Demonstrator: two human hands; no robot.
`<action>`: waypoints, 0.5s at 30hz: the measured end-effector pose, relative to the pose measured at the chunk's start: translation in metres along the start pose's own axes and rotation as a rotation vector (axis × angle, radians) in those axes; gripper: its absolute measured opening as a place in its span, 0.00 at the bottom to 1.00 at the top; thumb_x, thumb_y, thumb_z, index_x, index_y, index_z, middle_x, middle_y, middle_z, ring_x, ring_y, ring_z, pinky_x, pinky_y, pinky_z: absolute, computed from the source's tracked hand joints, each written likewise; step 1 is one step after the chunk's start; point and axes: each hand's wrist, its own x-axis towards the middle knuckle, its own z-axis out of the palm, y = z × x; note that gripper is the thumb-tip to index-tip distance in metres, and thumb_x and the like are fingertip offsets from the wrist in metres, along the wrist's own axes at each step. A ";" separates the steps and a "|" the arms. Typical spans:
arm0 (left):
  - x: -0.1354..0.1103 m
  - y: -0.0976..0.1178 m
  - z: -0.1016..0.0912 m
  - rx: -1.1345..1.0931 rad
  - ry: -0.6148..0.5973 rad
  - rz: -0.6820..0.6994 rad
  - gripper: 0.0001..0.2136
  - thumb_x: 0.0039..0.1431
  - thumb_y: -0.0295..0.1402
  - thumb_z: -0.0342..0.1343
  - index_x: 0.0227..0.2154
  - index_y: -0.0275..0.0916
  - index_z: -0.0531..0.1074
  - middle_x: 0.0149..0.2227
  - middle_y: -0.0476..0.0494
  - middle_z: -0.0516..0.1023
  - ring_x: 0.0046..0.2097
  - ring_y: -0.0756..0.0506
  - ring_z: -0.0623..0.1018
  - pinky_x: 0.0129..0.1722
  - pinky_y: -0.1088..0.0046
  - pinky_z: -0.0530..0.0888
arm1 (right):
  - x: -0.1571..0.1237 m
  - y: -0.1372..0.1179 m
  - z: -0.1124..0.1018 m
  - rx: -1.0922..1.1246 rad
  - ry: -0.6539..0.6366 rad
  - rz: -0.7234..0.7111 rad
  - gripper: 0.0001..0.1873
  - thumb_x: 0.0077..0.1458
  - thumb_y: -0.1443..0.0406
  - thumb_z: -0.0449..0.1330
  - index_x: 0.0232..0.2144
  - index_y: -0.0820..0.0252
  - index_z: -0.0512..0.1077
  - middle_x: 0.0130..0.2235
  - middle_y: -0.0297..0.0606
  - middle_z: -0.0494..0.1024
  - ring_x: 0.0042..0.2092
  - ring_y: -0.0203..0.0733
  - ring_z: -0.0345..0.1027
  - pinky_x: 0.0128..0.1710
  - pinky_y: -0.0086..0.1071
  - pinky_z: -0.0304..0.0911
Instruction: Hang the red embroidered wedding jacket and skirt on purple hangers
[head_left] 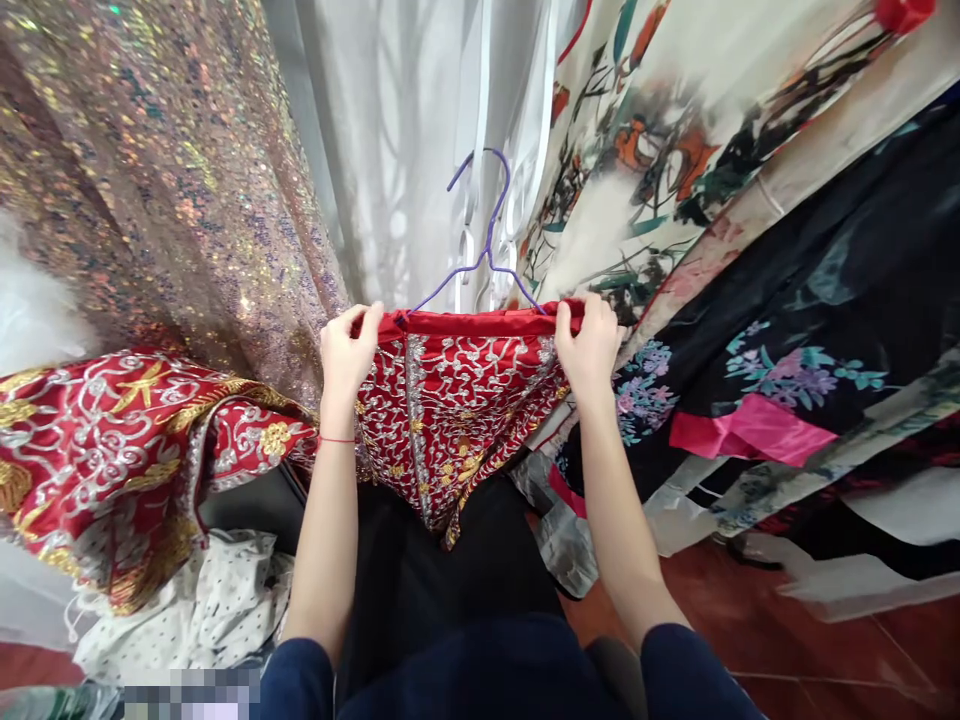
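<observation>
We have the red garment (469,385) straight ahead at twelve o'clock, spread between our hands. Our left hand (349,350) grasps one end of its waistband (476,323), and our right hand (591,345) grasps the other. From the left hand the cloth runs toward three o'clock and falls toward five; from the right it runs toward nine and falls toward seven, narrowing to a low point above our dark clothing (450,600). Just past the waistband, at twelve, stands a purple hanger (491,225), its hook curving toward ten; its arms reach the waistband, but we cannot tell how they are fixed there.

The waistband is smooth, plain bright red. Below it the deeper red is crowded with curling silver embroidery, gold flowers gathering lower down. A denser silver strip runs toward six o'clock on the left hand's side, and the lower part is folded. At nine lies a similar red embroidered piece (142,420); sequined cloth (187,170) hangs at ten, a black floral garment (817,300) at two.
</observation>
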 end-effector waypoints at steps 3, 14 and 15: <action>0.005 0.014 0.004 0.087 -0.038 0.000 0.21 0.58 0.49 0.57 0.19 0.37 0.74 0.18 0.50 0.70 0.25 0.50 0.67 0.30 0.72 0.65 | -0.011 -0.012 0.002 -0.060 -0.004 -0.015 0.23 0.67 0.54 0.46 0.51 0.61 0.71 0.51 0.54 0.74 0.53 0.58 0.64 0.52 0.52 0.55; 0.003 0.008 0.018 -0.235 0.008 -0.010 0.11 0.54 0.38 0.62 0.36 0.36 0.81 0.37 0.43 0.84 0.40 0.45 0.81 0.46 0.67 0.76 | -0.032 -0.010 0.014 -0.089 -0.021 -0.087 0.23 0.67 0.55 0.46 0.51 0.60 0.73 0.54 0.54 0.74 0.58 0.60 0.60 0.54 0.54 0.51; -0.001 0.008 0.018 -0.271 0.042 -0.004 0.12 0.56 0.38 0.61 0.37 0.36 0.80 0.38 0.42 0.83 0.41 0.45 0.81 0.46 0.67 0.77 | -0.033 -0.009 0.014 -0.082 -0.022 -0.089 0.23 0.67 0.55 0.46 0.51 0.60 0.73 0.54 0.54 0.74 0.58 0.60 0.60 0.54 0.54 0.50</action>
